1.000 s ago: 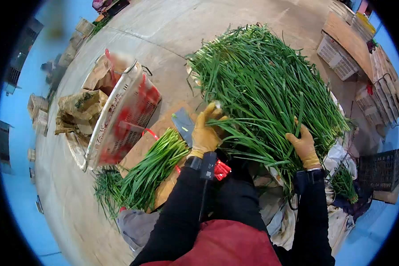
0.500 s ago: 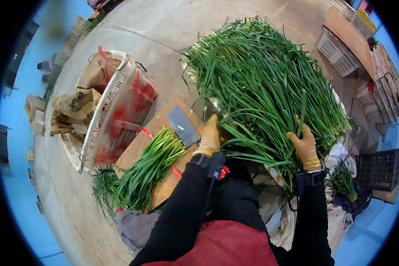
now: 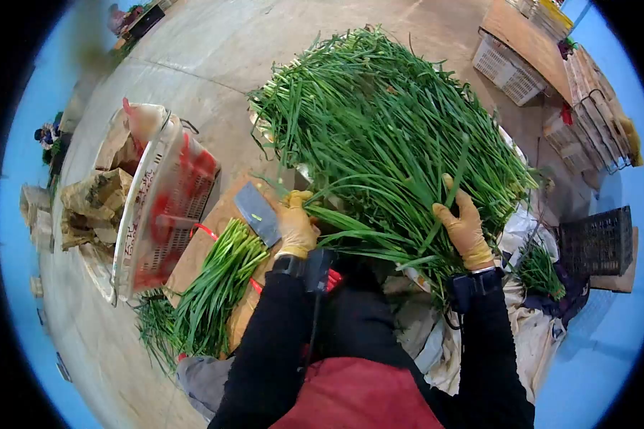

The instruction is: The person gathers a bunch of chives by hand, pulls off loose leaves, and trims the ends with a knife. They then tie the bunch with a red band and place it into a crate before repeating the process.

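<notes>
A big heap of garlic chives [image 3: 386,136] spreads in front of me, its long flat leaves lying across one another. At the heap's left edge, my left hand [image 3: 295,223], in a yellowish glove, has its fingers curled around the stem ends of a few garlic chives. My gloved right hand [image 3: 466,225] rests on the heap's near right side, thumb and fingers apart, with loose leaves passing between them. Left of my left hand, a cleaver [image 3: 257,213] lies flat on a wooden board [image 3: 193,259]. A sorted bunch of garlic chives [image 3: 218,279] lies on that board, beside red ties.
A white crate with red markings [image 3: 175,214] stands tilted at the left, paper bags [image 3: 96,204] beside it. At the right are a black crate [image 3: 595,242], a small green bunch [image 3: 540,273] on cloth, and white crates [image 3: 508,68] under a board.
My left hand has turned and curled its fingers around stems at the heap's edge. My right hand stays on the heap's near right side. The whole view has shifted somewhat.
</notes>
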The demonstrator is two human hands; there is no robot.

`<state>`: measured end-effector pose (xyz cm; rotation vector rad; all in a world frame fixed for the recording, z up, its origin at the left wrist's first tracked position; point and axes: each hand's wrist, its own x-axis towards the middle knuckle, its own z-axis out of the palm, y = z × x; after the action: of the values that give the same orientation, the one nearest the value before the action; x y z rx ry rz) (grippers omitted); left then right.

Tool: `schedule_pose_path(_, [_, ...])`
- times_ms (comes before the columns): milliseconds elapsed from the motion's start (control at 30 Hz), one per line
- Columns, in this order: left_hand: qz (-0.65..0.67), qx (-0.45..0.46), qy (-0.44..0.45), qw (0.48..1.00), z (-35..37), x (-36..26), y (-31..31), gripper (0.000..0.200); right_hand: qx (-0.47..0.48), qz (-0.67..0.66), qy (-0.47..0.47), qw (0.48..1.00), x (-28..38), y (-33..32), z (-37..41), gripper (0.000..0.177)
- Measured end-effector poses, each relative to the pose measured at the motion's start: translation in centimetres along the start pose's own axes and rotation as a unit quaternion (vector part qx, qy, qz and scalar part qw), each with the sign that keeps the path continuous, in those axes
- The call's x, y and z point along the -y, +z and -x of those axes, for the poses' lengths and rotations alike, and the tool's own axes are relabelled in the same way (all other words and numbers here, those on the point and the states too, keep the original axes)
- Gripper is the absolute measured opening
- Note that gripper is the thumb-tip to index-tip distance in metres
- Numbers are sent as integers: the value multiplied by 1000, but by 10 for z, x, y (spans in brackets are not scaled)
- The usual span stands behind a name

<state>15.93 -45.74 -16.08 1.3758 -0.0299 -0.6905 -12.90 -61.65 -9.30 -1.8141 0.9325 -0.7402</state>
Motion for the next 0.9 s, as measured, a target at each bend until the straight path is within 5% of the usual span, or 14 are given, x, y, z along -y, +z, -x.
schedule_pose_path(167, [-105, 72, 123, 984, 26, -62, -5, 24, -75, -13, -30, 997, 7, -33, 17, 45])
schedule_pose_path(200, [-65, 90, 68, 992, 48, -95, 10, 21, -81, -17, -29, 996, 9, -41, 23, 44])
schedule_pose_path(300, [-54, 177, 200, 962, 66, -132, 42, 21, -93, 21, -51, 994, 15, -60, 42, 41])
schedule_pose_path(400, [-84, 218, 116, 965, 106, -184, 81, 22, -112, 63, -104, 986, 36, -70, 61, 40])
schedule_pose_path(500, [-127, 277, 165, 938, 136, -212, 114, 27, -98, 10, -161, 982, 71, -57, 80, 41])
schedule_pose_path(567, [-139, 307, 180, 924, 155, -221, 136, 28, -8, 208, -201, 957, 103, -46, 90, 60])
schedule_pose_path(633, [-151, 330, 212, 907, 166, -230, 148, 30, -48, 240, -196, 950, 82, -24, 88, 93])
schedule_pose_path(667, [-158, 337, 236, 898, 169, -234, 152, 31, -26, 331, -122, 935, 54, -17, 87, 116])
schedule_pose_path(767, [-152, 327, 299, 884, 188, -254, 157, 33, 18, 382, 8, 924, 29, -8, 92, 119])
schedule_pose_path(900, [-210, 309, 359, 855, 189, -300, 146, 32, 37, 379, 67, 922, 1, -4, 88, 123])
